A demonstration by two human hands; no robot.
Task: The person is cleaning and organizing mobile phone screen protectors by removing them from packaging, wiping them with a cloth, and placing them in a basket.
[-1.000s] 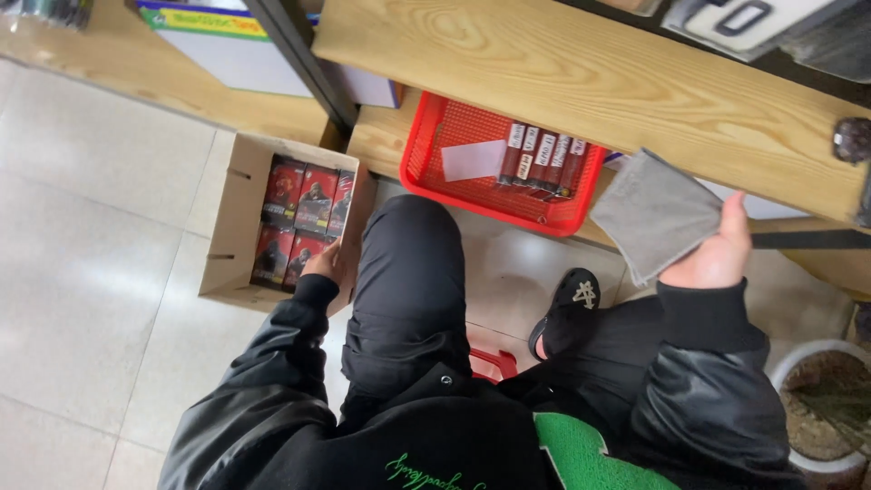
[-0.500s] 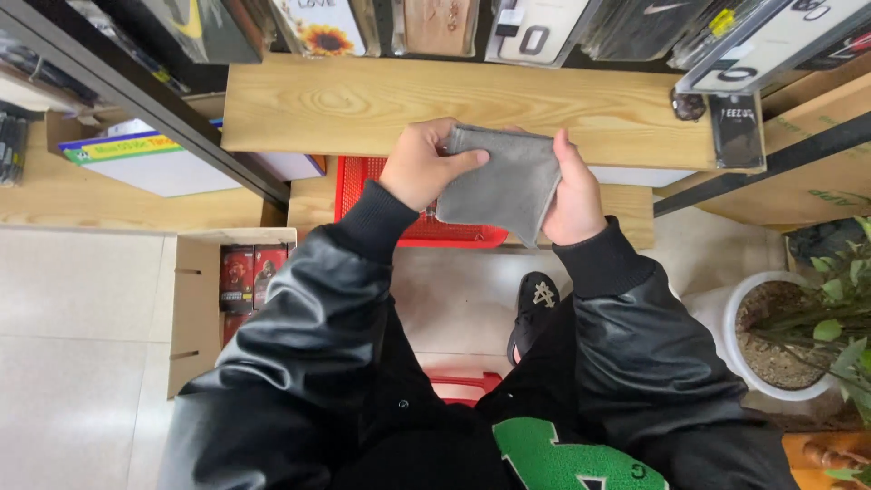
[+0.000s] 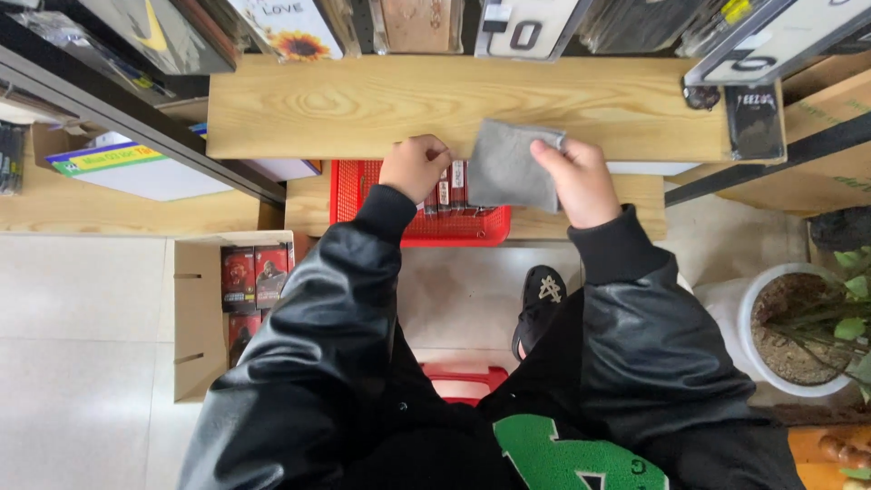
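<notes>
Right hand (image 3: 581, 181) at frame centre, grip pinching grey cloth (image 3: 510, 166) over wooden shelf (image 3: 363, 104), left hand (image 3: 415, 166) clenched, contents unclear, red basket (image 3: 399, 222) below partly hidden, cardboard box (image 3: 204, 313) lower left.

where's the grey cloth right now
In the head view, the grey cloth hangs from the right hand at the wooden shelf's front edge, above the red basket.

Grey cloth (image 3: 513, 166), red basket (image 3: 349, 195), pale wood-grain shelf (image 3: 363, 104), black sleeves (image 3: 336, 308).
</notes>
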